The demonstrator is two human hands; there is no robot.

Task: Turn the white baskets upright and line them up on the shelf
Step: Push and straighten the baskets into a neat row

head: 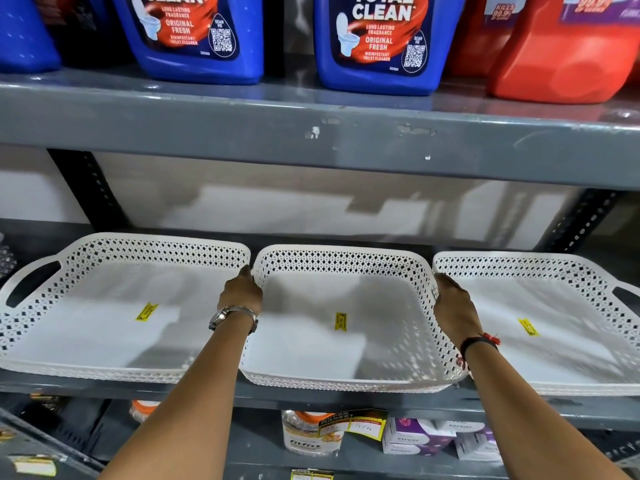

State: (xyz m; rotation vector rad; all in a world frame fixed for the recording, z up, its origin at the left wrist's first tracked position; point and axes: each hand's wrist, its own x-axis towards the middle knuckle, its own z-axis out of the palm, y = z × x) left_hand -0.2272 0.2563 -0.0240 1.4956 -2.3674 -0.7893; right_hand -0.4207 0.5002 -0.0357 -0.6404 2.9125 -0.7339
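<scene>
Head view: three white lattice baskets stand upright in a row on a grey metal shelf (pixel 311 398). The middle basket (pixel 341 341) sits at centre, front rim overhanging the shelf edge. The left hand (pixel 240 292) grips its nine o'clock wall, the right hand (pixel 453 304) its three o'clock wall. The left basket (pixel 104 327) and right basket (pixel 554 327) nearly touch it. Blue toilet-cleaner jugs (pixel 379 39) stand at twelve o'clock above.

White plastic baskets (pixel 341 317), diamond-lattice walls, yellow price stickers (pixel 340 321). Grey metal shelf (pixel 311 398). Blue cleaner jugs (pixel 384 43), red-orange labels; red jug (pixel 568 57).
</scene>
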